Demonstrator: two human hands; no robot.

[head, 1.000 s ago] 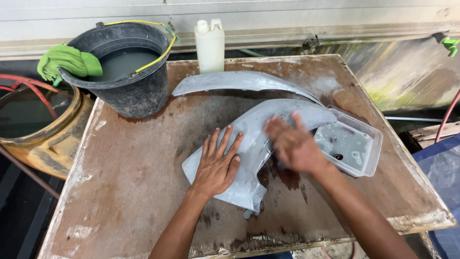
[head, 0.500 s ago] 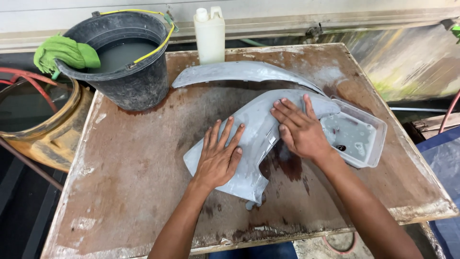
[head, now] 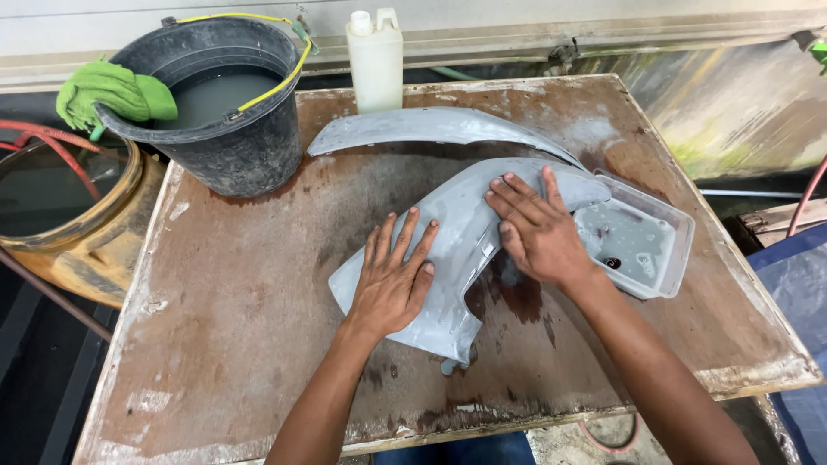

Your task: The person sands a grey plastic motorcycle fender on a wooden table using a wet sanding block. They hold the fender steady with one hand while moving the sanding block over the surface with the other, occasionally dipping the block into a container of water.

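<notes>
The curved grey primed plastic body panel lies mid-table on the worn wet wooden table. The left hand is flat, fingers spread, pinning it; the right hand presses flat, gripping nothing visible. Judgement: even pressure, surface kept wet.
</notes>
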